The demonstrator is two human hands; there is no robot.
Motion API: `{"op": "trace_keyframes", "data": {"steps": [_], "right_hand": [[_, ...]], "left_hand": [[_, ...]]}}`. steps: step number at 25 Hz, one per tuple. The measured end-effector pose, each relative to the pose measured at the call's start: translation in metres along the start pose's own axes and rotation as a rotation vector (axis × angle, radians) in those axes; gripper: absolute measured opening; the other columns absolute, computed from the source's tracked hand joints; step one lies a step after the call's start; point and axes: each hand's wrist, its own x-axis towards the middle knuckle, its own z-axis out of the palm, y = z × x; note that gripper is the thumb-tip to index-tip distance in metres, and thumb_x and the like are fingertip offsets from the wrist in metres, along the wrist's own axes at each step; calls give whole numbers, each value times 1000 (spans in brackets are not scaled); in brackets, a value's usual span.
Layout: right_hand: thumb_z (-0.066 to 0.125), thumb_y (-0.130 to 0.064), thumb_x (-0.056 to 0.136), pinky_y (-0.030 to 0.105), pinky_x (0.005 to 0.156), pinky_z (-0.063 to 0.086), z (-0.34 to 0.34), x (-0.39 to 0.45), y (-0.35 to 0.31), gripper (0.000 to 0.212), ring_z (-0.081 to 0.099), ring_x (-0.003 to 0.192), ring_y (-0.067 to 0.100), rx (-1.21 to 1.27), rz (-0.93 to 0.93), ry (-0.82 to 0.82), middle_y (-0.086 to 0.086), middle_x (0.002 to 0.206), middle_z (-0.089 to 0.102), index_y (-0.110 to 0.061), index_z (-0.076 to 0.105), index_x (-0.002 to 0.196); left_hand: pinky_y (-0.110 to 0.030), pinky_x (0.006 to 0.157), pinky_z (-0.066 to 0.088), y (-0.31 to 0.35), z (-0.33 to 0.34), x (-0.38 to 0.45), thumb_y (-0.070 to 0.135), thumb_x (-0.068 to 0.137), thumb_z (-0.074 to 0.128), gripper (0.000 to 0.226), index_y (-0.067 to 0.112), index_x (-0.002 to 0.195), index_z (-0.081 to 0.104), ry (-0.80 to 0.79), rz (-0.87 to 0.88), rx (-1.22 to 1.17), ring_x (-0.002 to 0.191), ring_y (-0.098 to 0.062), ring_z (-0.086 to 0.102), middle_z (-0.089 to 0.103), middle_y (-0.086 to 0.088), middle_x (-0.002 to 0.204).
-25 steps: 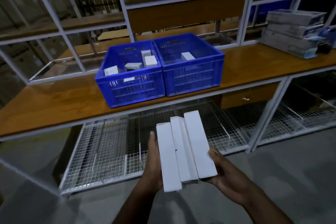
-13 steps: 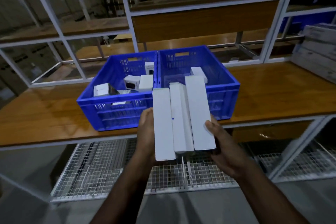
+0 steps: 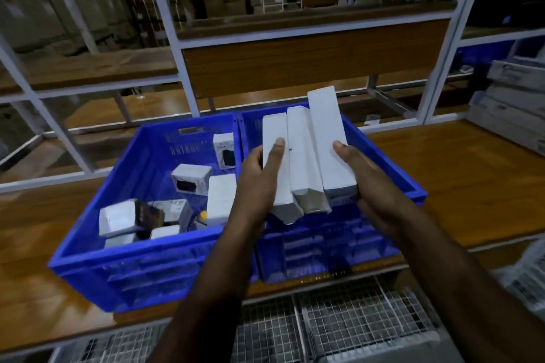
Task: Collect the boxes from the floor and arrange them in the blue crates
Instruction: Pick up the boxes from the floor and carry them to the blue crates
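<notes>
Three long white boxes (image 3: 306,153) lie side by side between my hands, tilted up and away from me, over the right blue crate (image 3: 392,183). My left hand (image 3: 259,183) grips the left box, thumb on top. My right hand (image 3: 365,186) grips the right box from beneath, thumb along its side. The left blue crate (image 3: 141,262) holds several small white boxes (image 3: 191,175), some with dark pictures. Both crates stand side by side on the wooden shelf (image 3: 472,186). The boxes hide most of the right crate's inside.
White metal shelf posts (image 3: 174,47) rise behind the crates. A stack of flat grey boxes (image 3: 513,103) sits at the right end of the shelf. Wire mesh racks (image 3: 348,327) lie below the shelf's front edge. Cardboard cartons fill the background.
I have come closer to the shelf. Both hands lifted the three long boxes up and forward, from in front of the crates to above the right crate, tilting them.
</notes>
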Motion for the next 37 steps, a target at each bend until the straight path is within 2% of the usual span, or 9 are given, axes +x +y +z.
{"op": "trace_keyframes", "data": {"steps": [4, 7, 10, 14, 21, 27, 30, 33, 37], "right_hand": [[56, -43, 96, 44, 99, 53, 1, 47, 4, 29, 69, 106, 20, 20, 53, 45, 1, 114, 73, -29, 61, 120], [55, -46, 96, 47, 97, 54, -6, 71, 17, 40, 72, 104, 24, -80, 227, -44, 4, 113, 75, -20, 63, 125], [56, -62, 90, 45, 95, 56, -20, 88, 31, 54, 73, 99, 28, -332, 457, -122, 6, 105, 77, -18, 68, 119], [48, -65, 92, 32, 67, 55, -30, 98, 28, 60, 69, 69, 22, -860, 448, -214, 5, 79, 71, -11, 70, 99], [35, -69, 94, 34, 84, 55, -46, 93, 37, 76, 72, 73, 17, -1042, 412, -392, 5, 75, 77, -10, 80, 79], [51, -58, 94, 45, 79, 55, -59, 102, 47, 62, 70, 83, 30, -992, 279, -181, 14, 88, 74, 1, 70, 89], [54, -55, 94, 44, 70, 52, -61, 100, 48, 58, 67, 80, 32, -954, 168, -124, 21, 92, 70, 2, 65, 91], [56, -53, 94, 37, 77, 50, -58, 98, 47, 40, 65, 87, 22, -922, 108, -107, 4, 91, 71, -15, 69, 90], [55, -55, 93, 36, 83, 55, -35, 94, 42, 37, 65, 90, 9, -922, 26, -174, -6, 105, 69, -27, 64, 116]], "left_hand": [[-14, 66, 44, -3, -5, 58, 58, 95, 53, 34, 33, 118, 56, -117, 37, 226, 92, 3, 60, 64, 17, 106], [-31, 83, 52, -25, -9, 87, 77, 82, 53, 71, 27, 132, 53, -192, -3, 517, 111, -17, 65, 66, 7, 125], [-38, 99, 47, -36, -9, 95, 78, 83, 51, 97, 19, 155, 23, -241, -66, 833, 129, -29, 55, 52, -3, 148], [-34, 86, 46, -41, 2, 109, 71, 84, 57, 89, 21, 151, 26, -318, -28, 995, 120, -31, 60, 61, -6, 137], [-33, 82, 46, -69, 27, 125, 75, 83, 53, 64, 26, 124, 56, -634, -23, 1225, 107, -25, 62, 66, -2, 126], [-34, 102, 44, -79, 21, 125, 74, 77, 63, 88, 27, 148, 42, -605, -58, 1299, 131, -18, 53, 52, 11, 148], [-33, 98, 49, -72, 22, 114, 66, 82, 66, 80, 27, 147, 41, -506, -3, 1160, 122, -14, 60, 60, 9, 139], [-34, 92, 54, -63, 22, 98, 60, 87, 65, 65, 27, 141, 49, -350, 105, 1043, 108, -8, 64, 65, 11, 125], [-32, 84, 57, -54, 16, 71, 51, 91, 66, 43, 28, 127, 61, -141, 232, 785, 91, 0, 65, 68, 16, 101]]}}
